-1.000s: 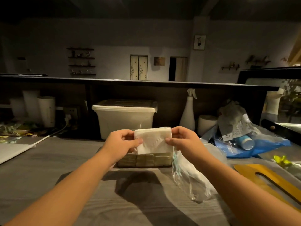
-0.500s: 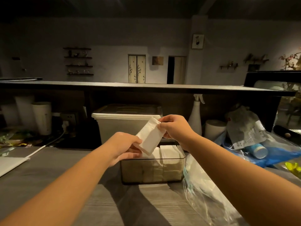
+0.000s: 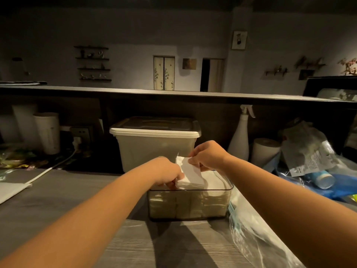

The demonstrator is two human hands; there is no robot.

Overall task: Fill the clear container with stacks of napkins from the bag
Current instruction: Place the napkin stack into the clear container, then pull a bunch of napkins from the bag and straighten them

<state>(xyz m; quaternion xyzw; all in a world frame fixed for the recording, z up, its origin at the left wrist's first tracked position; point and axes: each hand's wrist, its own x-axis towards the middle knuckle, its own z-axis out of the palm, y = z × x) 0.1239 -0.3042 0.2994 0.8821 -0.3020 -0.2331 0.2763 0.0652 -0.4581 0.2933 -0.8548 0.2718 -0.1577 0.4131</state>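
Holding a tilted stack of napkins between them, the left hand and the right hand both hover over the open top of the clear container. The left hand's curled fingers grip the stack's lower edge just inside the rim. The right hand pinches the upper corner between thumb and fingers. The stack's bottom edge is at rim level, not yet seated. Judging by the front wall, the job looks well advanced. Rows of napkins show through it across nearly the whole width, and white tops reach the rim just right of the hands. What seems left is to settle this stack into the end under the left hand, then perhaps add another if a gap remains; the inside there is hidden by the fingers. The bag lies slack on the counter beneath the right forearm. Something pale shows through its plastic, though whether that is more napkins cannot be told. As for writing, none can be read on the container or the bag. Well off to the right of the right hand, a crumpled packet carries a white label with dark print, too small and creased to make out. Beyond both hands stands a lidded tub with no legible marking.
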